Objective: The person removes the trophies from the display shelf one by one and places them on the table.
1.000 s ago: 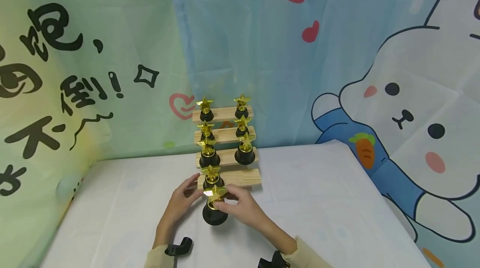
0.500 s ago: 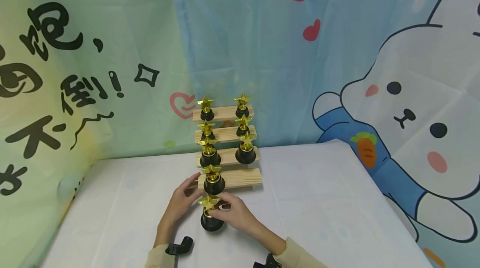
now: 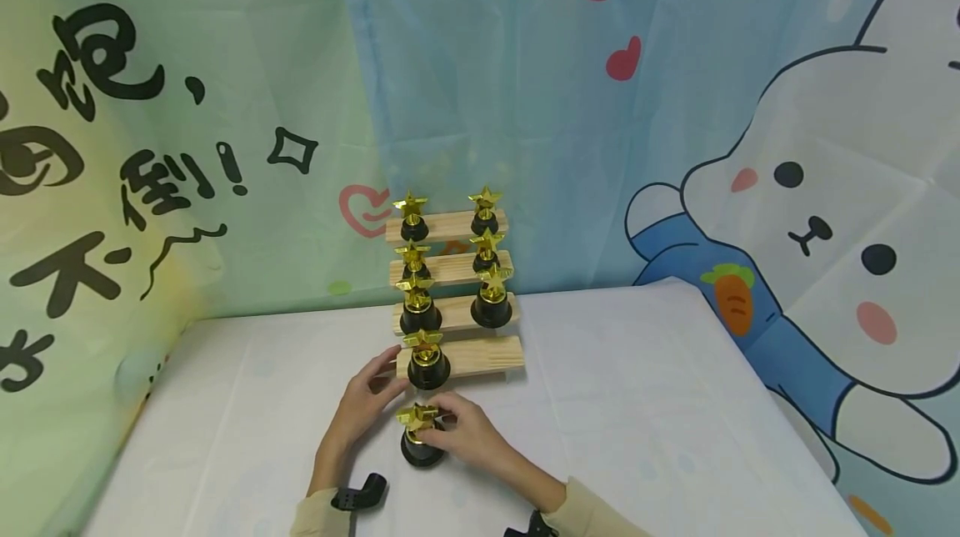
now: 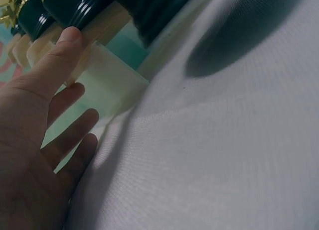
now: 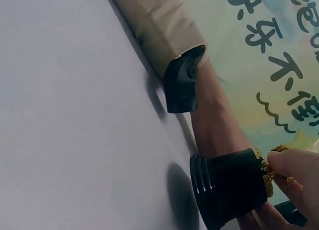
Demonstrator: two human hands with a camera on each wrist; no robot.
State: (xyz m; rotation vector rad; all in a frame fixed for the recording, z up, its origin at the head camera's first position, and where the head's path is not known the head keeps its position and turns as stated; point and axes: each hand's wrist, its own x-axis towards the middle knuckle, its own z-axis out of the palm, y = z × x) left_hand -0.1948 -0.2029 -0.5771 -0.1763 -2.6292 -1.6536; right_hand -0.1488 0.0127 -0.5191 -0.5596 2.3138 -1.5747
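On the white worktop (image 3: 645,404), just before a stepped wooden rack (image 3: 480,353), the right hand (image 3: 461,435) pinched the gold star of a black-based trophy (image 3: 418,437) standing upright. The left hand (image 3: 367,404) lay with fingers straight and relaxed, holding nothing, its thumb against the rack's lowest step. 7 more trophies stood on the steps.

In the right wrist view, the right hand (image 5: 294,182) was cut off at the lower right corner of the frame, and the star of the trophy (image 5: 232,186) it pinched was mostly hidden behind its fingers. In the left wrist view, the left hand (image 4: 37,140) ran off the left edge, and the trophy bases (image 4: 75,6) at the top were blurred and cropped
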